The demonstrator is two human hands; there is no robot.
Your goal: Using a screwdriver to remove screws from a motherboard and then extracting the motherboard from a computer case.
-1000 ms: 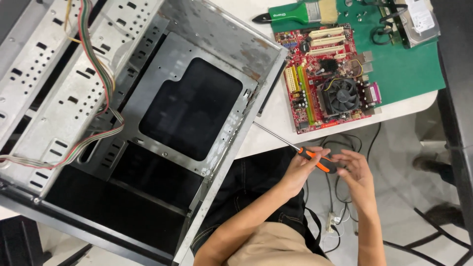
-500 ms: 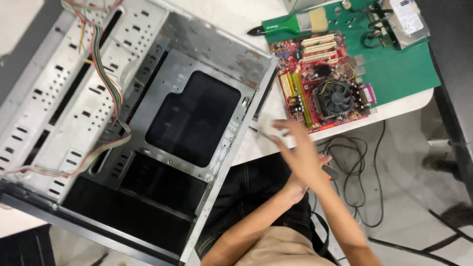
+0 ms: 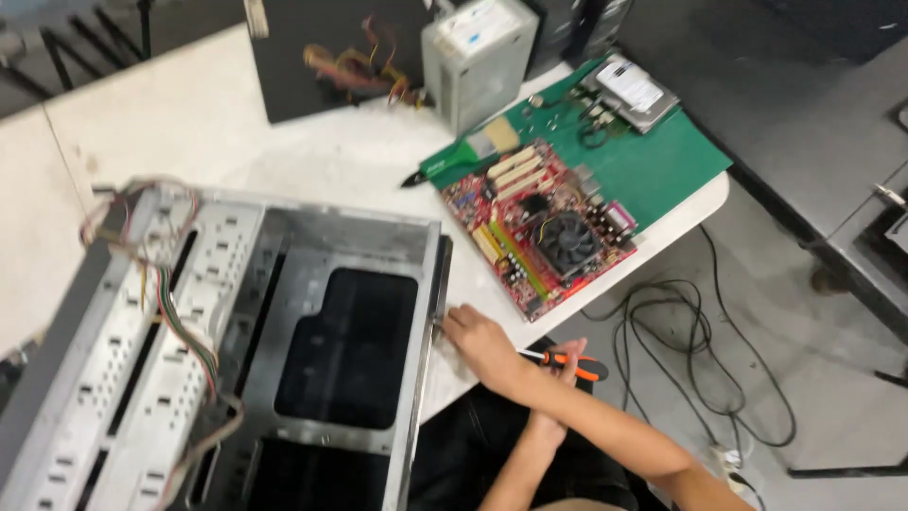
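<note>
An open grey computer case [image 3: 430, 248] lies on its side on the white table [image 3: 218, 114]. My right hand [image 3: 480, 343] reaches across to the case's right rim, fingers curled against the metal edge; whether it grips anything is hidden. My left hand [image 3: 560, 390] sits below the table edge, partly under my right forearm. It holds a screwdriver with an orange and black handle [image 3: 579, 363]. My arms are crossed. A red motherboard [image 3: 539, 237] with a black fan lies to the right on a green mat [image 3: 662, 161].
A green-handled brush [image 3: 463, 156] lies by the mat, a drive [image 3: 632, 90] on its far corner. A grey power supply [image 3: 478, 52] and a black box stand at the back. Coloured wires [image 3: 180, 322] hang in the case. Black cables [image 3: 681, 331] lie on the floor.
The view has swung away, now taking in the back of the table. My right hand moved from beside the left to the case's rim, crossing over the left arm. The left hand keeps the screwdriver.
</note>
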